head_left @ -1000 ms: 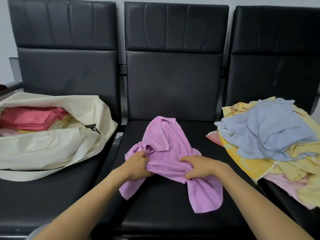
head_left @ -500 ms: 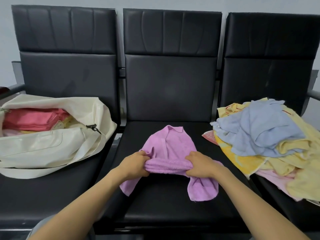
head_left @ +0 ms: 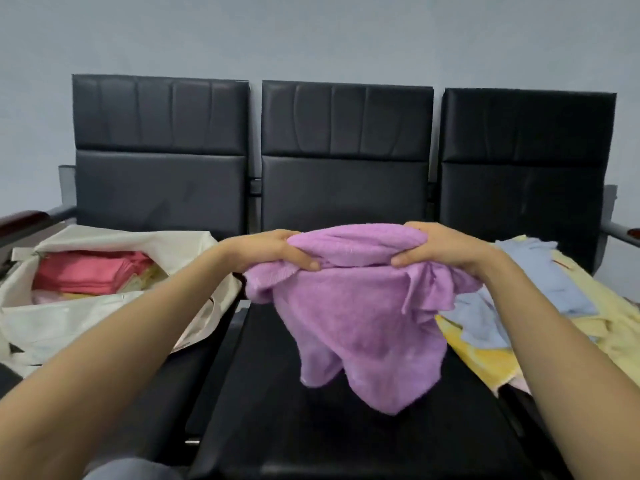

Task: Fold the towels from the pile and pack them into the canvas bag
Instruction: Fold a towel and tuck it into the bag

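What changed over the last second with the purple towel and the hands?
The left hand and right hand kept gripping the purple towel and lifted it off the middle seat; it now hangs bunched between them. The canvas bag and the towel pile stayed put.

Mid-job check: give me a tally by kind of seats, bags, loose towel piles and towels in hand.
Seats: 3 (left seat, middle seat, right seat)
Bag: 1
Pile: 1
Purple towel, gripped by left hand and right hand: 1
Total: 6
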A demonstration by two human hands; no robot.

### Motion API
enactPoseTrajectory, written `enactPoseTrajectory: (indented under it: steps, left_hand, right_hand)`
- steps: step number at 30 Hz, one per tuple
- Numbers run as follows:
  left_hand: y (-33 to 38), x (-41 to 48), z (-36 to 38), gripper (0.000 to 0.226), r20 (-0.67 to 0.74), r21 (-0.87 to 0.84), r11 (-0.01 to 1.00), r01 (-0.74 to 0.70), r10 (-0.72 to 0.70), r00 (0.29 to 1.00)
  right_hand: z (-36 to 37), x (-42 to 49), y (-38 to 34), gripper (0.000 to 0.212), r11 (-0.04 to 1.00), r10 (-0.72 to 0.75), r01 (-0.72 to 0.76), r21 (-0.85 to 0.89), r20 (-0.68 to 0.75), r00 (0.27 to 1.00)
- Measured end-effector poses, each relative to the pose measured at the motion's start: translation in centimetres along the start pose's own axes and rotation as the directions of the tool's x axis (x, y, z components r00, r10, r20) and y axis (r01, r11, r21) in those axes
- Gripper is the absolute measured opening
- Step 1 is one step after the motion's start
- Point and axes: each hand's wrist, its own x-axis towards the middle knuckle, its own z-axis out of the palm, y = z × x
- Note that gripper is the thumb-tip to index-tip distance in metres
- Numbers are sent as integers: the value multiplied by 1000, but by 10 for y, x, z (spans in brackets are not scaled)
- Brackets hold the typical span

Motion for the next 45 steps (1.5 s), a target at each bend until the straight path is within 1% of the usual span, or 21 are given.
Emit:
enactPoseTrajectory:
  steps: [2, 5, 6, 8, 10, 12, 14, 16, 17, 19, 21, 23, 25, 26, 28, 30, 33, 36, 39, 42, 45]
  left_hand:
    - [7, 8, -12, 42, 25, 157, 981, 118, -123, 992]
    - [4, 33, -18, 27, -180, 599, 766, 235, -157, 971]
    - [0, 42, -17, 24, -255, 669, 702, 245, -92, 962]
    - [-8, 55, -16, 24, -416, 685, 686, 247, 89, 905]
    - [-16, 62, -18, 20, -562, 665, 709, 235, 268, 783]
    - [-23, 63, -21, 18, -613, 700, 672, 241, 394, 685]
    - [-32, 61, -18, 19, -623, 708, 666, 235, 433, 651]
    - [-51, 59, -9, 21, -606, 684, 703, 193, 402, 686]
    - [-63, 59, -2, 24, -585, 659, 734, 163, 364, 725]
    - [-90, 61, 14, 31, -511, 604, 788, 123, 264, 818]
    - [-115, 62, 35, 24, -428, 546, 828, 126, 146, 892]
    - [-136, 61, 53, 16, -342, 494, 856, 152, 31, 939]
    - [-149, 56, 65, 19, -209, 454, 873, 179, -91, 974]
    - [-151, 52, 68, 24, -104, 448, 871, 202, -174, 979]
    - [-151, 42, 69, 43, 103, 462, 843, 274, -358, 928]
    - [-148, 34, 70, 55, 160, 502, 795, 340, -472, 867]
    - [-156, 32, 72, 67, -79, 554, 761, 339, -358, 931]
    - [-164, 33, 83, 39, -242, 624, 766, 154, 2, 970]
    - [-159, 31, 98, 40, -187, 589, 808, -3, 139, 973]
    - [-163, 29, 108, 49, -80, 640, 765, -71, 159, 984]
    - [-167, 26, 117, 41, -84, 696, 713, -81, 193, 977]
  right_hand:
    - [-9, 11, -2, 49, 989, 87, -74, -127, 103, 991]
    - [-5, 36, 7, 36, 885, 93, -60, -462, 47, 995]
    - [-2, 44, 10, 29, 818, 56, -67, -571, -37, 998]
    - [5, 57, 11, 20, 698, -69, -158, -698, -285, 956]
    - [10, 65, 9, 14, 674, -222, -202, -711, -455, 862]
    - [16, 67, 6, 10, 668, -321, -172, -724, -488, 811]
    - [23, 62, 7, 27, 629, -322, -168, -759, -451, 832]
    - [30, 57, 14, 50, 581, -250, -187, -792, -392, 885]
    - [34, 54, 19, 48, 574, -204, -190, -796, -364, 909]
    - [47, 55, 35, 24, 566, -73, -206, -799, -297, 952]
    - [60, 54, 58, 10, 572, 98, -235, -786, -218, 971]
    - [70, 45, 85, 22, 605, 235, -219, -765, -91, 968]
    - [73, 30, 102, 32, 678, 363, -206, -706, 78, 928]
    - [74, 23, 106, 37, 700, 460, -254, -667, 149, 875]
    - [74, 12, 113, 56, 748, 603, -385, -541, 311, 734]
    - [76, 7, 122, 72, 776, 592, -397, -490, 349, 726]
    - [84, 9, 147, 55, 833, 363, -293, -469, 64, 929]
    - [95, 7, 157, 23, 896, 40, -96, -434, -138, 990]
    - [109, -1, 141, 2, 843, -75, 57, -535, -11, 997]
    - [125, -9, 125, 28, 799, -48, 148, -582, 183, 982]
    - [142, -17, 126, 41, 714, 6, 190, -674, 277, 961]
